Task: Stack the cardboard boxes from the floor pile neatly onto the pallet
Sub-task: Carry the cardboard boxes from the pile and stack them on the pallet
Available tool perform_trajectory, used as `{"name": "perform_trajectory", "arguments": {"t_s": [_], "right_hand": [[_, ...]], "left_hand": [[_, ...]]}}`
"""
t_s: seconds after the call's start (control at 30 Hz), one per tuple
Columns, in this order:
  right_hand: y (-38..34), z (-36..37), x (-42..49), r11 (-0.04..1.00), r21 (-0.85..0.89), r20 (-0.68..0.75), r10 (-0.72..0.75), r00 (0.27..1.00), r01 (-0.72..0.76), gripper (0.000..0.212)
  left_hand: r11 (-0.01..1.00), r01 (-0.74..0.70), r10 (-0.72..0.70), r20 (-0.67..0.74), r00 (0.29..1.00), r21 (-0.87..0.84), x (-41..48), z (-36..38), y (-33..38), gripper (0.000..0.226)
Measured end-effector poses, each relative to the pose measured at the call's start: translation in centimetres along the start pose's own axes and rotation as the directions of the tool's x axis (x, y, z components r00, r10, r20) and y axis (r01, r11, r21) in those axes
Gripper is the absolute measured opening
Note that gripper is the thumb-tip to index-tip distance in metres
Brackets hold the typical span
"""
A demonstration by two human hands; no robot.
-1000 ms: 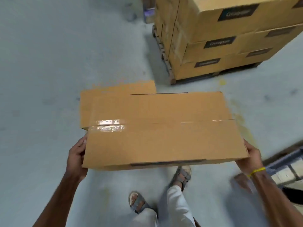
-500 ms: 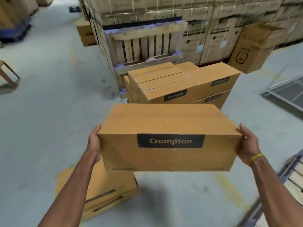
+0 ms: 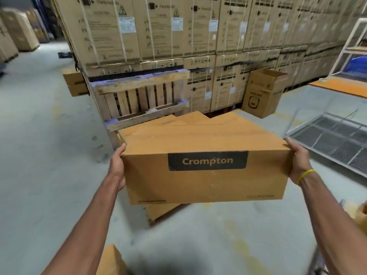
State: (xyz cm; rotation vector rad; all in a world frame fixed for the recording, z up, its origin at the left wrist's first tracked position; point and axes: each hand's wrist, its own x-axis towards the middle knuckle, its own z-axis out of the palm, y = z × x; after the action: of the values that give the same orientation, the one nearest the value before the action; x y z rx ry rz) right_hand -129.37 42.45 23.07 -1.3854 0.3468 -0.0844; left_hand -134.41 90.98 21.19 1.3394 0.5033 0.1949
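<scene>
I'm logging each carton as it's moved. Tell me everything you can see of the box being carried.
The cardboard box is a long, closed carton of plain brown board. Its near face bears a black label reading Crompton in tan letters, with faint small print at the lower right. It is held in the air, roughly level, long side toward the camera, in front of the stacked boxes. The left hand holds its left end, the right hand its right end.

Warehouse, stacked appliance cartons (image 3: 168,30), wooden pallet (image 3: 143,96), concrete floor (image 3: 39,155)
</scene>
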Motion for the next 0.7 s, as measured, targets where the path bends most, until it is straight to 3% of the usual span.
{"name": "perform_trajectory", "arguments": {"t_s": [0.17,0.43,0.7], "right_hand": [[-3.0,0.7,8.9,1.000,-0.010,-0.012,0.011,1.000,-0.011,0.040],[-9.0,3.3,24.1,1.000,0.023,-0.034,-0.020,0.999,0.021,0.036],[-13.0,4.3,38.4,0.999,0.048,-0.041,-0.003,0.999,0.005,0.035]], "left_hand": [[0.999,-0.042,0.042,-0.020,0.999,-0.032,7.3,6.3,2.2,0.035],[0.989,-0.145,0.147,0.101,0.984,-0.027,19.3,17.3,8.4,0.038],[0.984,-0.179,0.176,0.127,0.976,0.015,30.8,26.3,10.3,0.038]]}}
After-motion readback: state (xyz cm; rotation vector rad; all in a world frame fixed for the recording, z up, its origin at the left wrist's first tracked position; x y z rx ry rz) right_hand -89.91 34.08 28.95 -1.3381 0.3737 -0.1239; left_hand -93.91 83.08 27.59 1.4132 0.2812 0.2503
